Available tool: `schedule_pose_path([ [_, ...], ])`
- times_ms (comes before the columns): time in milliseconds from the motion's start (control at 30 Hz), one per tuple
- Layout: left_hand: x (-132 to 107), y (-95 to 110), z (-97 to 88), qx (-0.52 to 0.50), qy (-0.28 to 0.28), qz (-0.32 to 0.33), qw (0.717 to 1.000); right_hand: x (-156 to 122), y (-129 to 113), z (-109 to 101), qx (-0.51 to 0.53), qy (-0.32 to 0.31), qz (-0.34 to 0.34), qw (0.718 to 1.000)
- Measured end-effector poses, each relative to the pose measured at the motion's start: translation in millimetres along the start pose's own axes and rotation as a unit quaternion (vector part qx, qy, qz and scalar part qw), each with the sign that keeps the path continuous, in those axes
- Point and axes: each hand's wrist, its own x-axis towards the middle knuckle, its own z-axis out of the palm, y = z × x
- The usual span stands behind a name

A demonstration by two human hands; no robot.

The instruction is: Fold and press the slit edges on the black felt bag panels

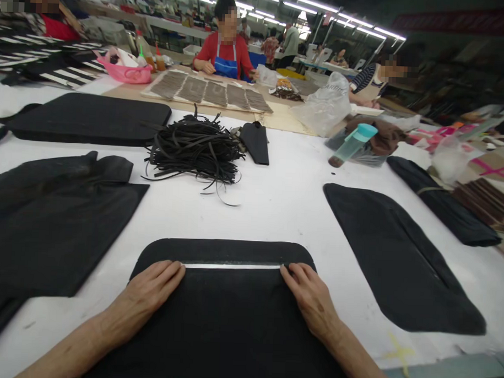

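A black sheet (pixel 230 326) of leather-like material lies in front of me, over a black panel with rounded corners (pixel 229 250). Between the sheet's straight upper edge and the panel's far band runs a thin white strip (pixel 233 266). My left hand (pixel 158 282) grips the sheet's edge at the strip's left end, fingers pressed together. At the right end my right hand (pixel 308 293) does the same, thumb and fingers closed on the edge. Both thumbs are mostly hidden, and the sheet's near part runs out of view.
On the white table (pixel 276 206) lie a heap of thin black strips (pixel 198 146), folded black material (pixel 48 220), a thick black panel (pixel 93 117) and another black panel (pixel 402 260). A teal-capped container (pixel 352 145) stands near a plastic bag (pixel 327 106). A person in red (pixel 244 56) works across the table.
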Motion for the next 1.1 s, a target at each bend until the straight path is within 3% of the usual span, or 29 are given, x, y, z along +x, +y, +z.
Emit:
schedule_pose_path([
  [167,4.3,2.7,-11.9,-0.044,-0.026,-0.036,0.998,-9.7,11.7,13.0,-0.015,0.043,-0.017,0.999],
  [300,0.2,-6.5,-9.6,-0.101,0.003,-0.088,0.991,-13.7,15.0,18.5,-0.035,0.028,-0.019,0.999],
  [533,-6.6,-15.8,-10.5,-0.241,0.108,-0.241,0.934,0.9,-14.8,-1.7,-0.077,0.018,0.107,0.991],
  [667,5.9,-4.3,-19.8,-0.255,0.094,-0.233,0.934,33.4,-38.3,-20.0,-0.050,0.013,0.132,0.990],
  [867,31.5,2.3,-19.2,-0.188,0.005,-0.151,0.970,92.3,-85.7,-22.5,0.139,0.010,0.030,0.990],
  [1100,32.7,-1.9,-8.6,-0.162,0.011,-0.184,0.969,126.8,-118.7,0.9,0.109,0.024,-0.061,0.992],
])
